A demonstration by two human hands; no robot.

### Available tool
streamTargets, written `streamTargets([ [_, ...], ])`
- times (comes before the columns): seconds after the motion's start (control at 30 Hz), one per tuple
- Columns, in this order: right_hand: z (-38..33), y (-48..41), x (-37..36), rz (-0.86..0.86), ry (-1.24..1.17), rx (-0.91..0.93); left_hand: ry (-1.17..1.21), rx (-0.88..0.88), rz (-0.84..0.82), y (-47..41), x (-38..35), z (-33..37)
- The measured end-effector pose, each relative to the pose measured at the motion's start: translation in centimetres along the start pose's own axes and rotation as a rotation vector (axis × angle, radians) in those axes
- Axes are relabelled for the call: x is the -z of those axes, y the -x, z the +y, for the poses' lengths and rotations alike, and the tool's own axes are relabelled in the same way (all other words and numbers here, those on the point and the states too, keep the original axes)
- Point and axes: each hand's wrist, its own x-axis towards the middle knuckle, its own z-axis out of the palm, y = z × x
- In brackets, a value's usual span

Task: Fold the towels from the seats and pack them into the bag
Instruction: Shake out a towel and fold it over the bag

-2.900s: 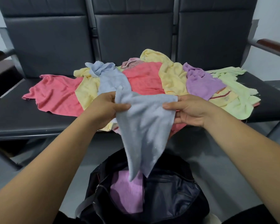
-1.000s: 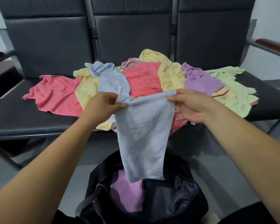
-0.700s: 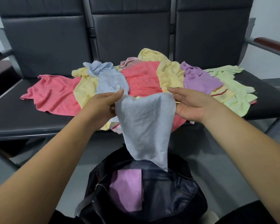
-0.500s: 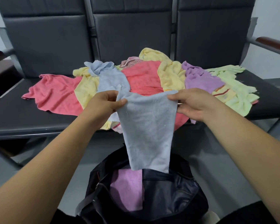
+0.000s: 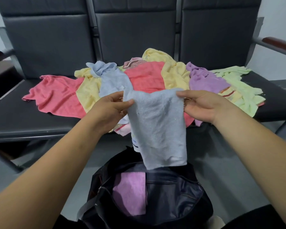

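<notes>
Black seats carry a loose heap of coloured towels; an open black bag sits below them with a purple towel inside; a pale blue towel hangs above the bag, hands pinching its top corners, left hand, right hand.

1. The blue towel hung in a long point before. Now it is folded shorter, with a flat bottom.
2. Its end reached over the open bag. Now it stops at the bag's top edge.
3. The left hand and right hand opened flat, then pinched the top corners again.
4. Stripes now show on its left side.
</notes>
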Motion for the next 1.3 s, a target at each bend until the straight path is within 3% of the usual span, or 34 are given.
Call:
streamTargets([
  [0.17,0.6,-0.5,0.8,0.173,0.377,0.115,-0.533,-0.2,0.201,-0.2,0.9,-0.6],
  [0.27,0.9,-0.4,0.8,0.182,0.439,0.135,-0.599,-0.272,0.26,-0.5,1.0,-0.7],
  [0.37,0.9,-0.5,0.6,0.157,0.32,0.121,-0.461,-0.197,0.26,-0.8,1.1,-0.5],
  [0.5,0.3,-0.5,0.4,0.05,0.061,0.09,-0.107,-0.078,0.076,-1.0,0.8,-0.3],
  [0.6,0.2,-0.4,0.4,0.008,0.162,0.117,-0.262,-0.142,0.053,-1.0,0.9,-0.2],
  [0.7,0.3,-0.7,0.7,0.17,0.285,0.218,-0.55,-0.267,0.157,-0.6,0.9,-0.1],
  [0.77,0.1,-0.8,1.1,0.232,0.378,0.261,-0.598,-0.3,0.197,-0.5,0.8,-0.1],
  [0.9,0.1,-0.7,1.3,0.258,0.487,0.304,-0.56,-0.298,0.272,-0.7,0.6,0.0],
  [1.1,0.1,-0.9,1.1,0.303,0.556,0.445,-0.284,-0.247,0.241,-1.0,0.8,0.0],
  [1.3,0.5,-0.4,0.3,0.21,0.413,0.452,-0.106,-0.235,0.205,-0.5,0.5,0.2],
])
